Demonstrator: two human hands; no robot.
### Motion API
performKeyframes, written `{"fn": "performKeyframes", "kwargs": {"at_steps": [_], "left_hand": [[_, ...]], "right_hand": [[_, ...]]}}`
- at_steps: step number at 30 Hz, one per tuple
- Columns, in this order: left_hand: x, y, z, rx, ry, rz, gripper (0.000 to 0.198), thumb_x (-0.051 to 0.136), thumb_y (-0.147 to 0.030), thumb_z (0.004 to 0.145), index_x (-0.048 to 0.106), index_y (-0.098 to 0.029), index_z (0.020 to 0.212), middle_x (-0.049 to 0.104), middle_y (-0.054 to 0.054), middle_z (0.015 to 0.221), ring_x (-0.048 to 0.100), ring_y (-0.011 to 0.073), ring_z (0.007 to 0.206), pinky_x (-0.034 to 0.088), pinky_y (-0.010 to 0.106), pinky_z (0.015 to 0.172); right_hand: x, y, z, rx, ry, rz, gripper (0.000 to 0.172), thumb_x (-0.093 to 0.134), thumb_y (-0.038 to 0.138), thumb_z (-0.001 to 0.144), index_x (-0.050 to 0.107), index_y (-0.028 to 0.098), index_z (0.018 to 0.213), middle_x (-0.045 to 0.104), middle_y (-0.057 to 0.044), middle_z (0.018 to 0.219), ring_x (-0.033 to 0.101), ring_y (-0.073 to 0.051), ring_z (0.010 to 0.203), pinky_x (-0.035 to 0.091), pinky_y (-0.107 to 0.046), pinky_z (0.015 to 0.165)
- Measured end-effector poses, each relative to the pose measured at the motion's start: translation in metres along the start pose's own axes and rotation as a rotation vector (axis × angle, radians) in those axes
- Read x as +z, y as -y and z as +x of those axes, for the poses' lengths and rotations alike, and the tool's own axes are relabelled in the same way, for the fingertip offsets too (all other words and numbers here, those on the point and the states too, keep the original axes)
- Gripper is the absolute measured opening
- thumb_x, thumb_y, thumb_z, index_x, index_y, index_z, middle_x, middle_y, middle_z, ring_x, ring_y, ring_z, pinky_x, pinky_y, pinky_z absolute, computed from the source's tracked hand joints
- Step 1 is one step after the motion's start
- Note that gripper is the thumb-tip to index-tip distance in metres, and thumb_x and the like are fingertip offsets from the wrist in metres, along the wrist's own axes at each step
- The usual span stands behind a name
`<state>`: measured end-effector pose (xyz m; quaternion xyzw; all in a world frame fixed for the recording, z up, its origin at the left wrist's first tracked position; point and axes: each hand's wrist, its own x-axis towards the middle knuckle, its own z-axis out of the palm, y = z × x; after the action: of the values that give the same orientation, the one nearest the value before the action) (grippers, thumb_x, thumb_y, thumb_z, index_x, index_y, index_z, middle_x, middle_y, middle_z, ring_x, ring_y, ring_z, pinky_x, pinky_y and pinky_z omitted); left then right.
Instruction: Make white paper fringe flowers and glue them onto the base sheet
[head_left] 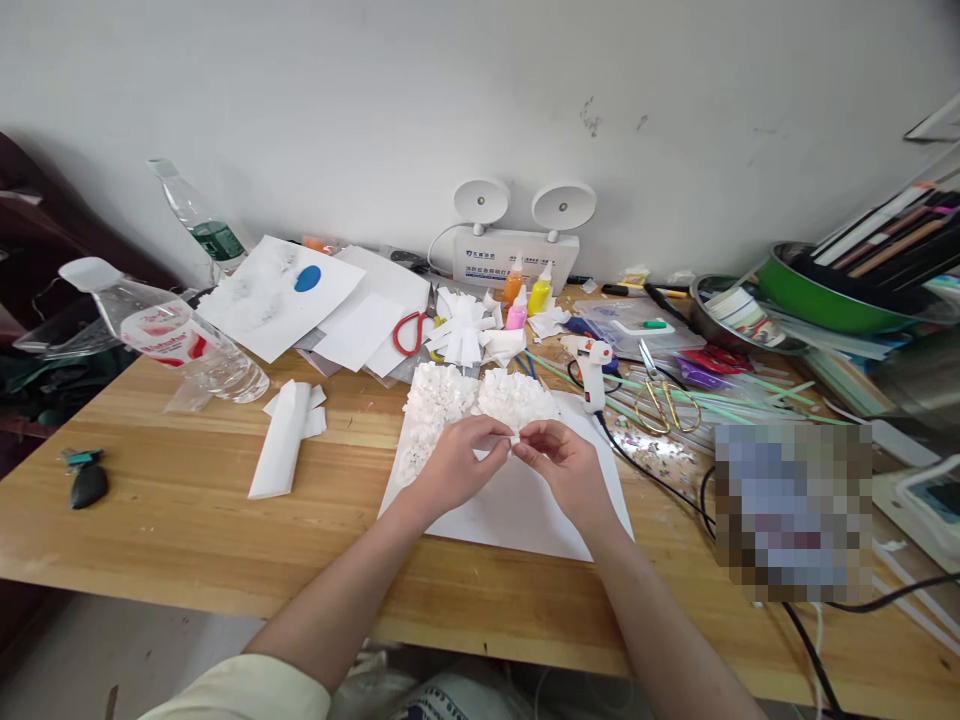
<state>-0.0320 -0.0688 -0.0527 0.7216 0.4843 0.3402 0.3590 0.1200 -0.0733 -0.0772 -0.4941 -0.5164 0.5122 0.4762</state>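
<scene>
My left hand (466,460) and my right hand (568,468) meet over a white sheet (517,510) on the table. Thumbs and fingertips of both pinch one small piece of white paper (514,439), mostly hidden by the fingers. Just behind them, crumpled white paper bits (442,392) cover the sheet's far part and left side. The near right part of the sheet is bare. Beyond the sheet lies a heap of cut white paper strips (463,328).
A hot glue gun (591,370) and gold-handled scissors (666,398) lie to the right, with a black cable (652,480). Red-handled pliers (412,330) and small paint bottles (540,290) are behind. At left stand a water bottle (180,335) and folded white paper (281,440).
</scene>
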Motion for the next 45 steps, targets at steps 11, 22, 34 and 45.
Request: {"fn": "performKeyframes", "kwargs": {"at_steps": [11,22,34,45], "left_hand": [[0.0006,-0.0004,-0.0009,0.026,-0.004,0.002,0.015,0.046,-0.021,0.078,0.060,-0.018,0.083,0.064,0.003,0.083,0.060,0.0137,0.077,0.049,0.025,0.069],[0.0019,0.0025,-0.0014,0.035,-0.006,0.055,0.016,0.045,-0.021,0.078,0.060,-0.018,0.085,0.065,0.002,0.084,0.060,0.0147,0.078,0.047,0.026,0.073],[0.0013,0.0006,-0.0031,0.142,0.000,0.215,0.034,0.048,-0.015,0.075,0.047,-0.022,0.108,0.062,0.000,0.085,0.056,0.0150,0.086,0.040,0.031,0.083],[-0.0013,-0.0013,-0.0004,-0.004,-0.022,0.104,0.016,0.049,-0.024,0.077,0.058,-0.020,0.089,0.064,0.002,0.081,0.058,0.0153,0.079,0.046,0.029,0.075]], "right_hand": [[-0.0009,-0.0005,-0.0004,-0.003,-0.011,-0.028,0.018,0.067,0.028,0.065,0.059,0.019,0.078,0.060,-0.001,0.070,0.055,-0.015,0.068,0.043,-0.029,0.067],[-0.0002,0.0002,0.0005,-0.002,-0.004,-0.104,0.018,0.064,0.032,0.068,0.062,0.019,0.079,0.063,-0.003,0.075,0.056,-0.016,0.069,0.045,-0.030,0.067],[-0.0020,-0.0017,0.0002,0.023,0.093,-0.110,0.020,0.060,0.032,0.071,0.063,0.018,0.087,0.064,-0.005,0.083,0.057,-0.017,0.075,0.045,-0.031,0.072],[-0.0027,-0.0021,-0.0001,-0.019,0.103,-0.072,0.014,0.058,0.033,0.074,0.056,0.019,0.077,0.055,-0.001,0.076,0.053,-0.014,0.072,0.043,-0.026,0.068]]}}
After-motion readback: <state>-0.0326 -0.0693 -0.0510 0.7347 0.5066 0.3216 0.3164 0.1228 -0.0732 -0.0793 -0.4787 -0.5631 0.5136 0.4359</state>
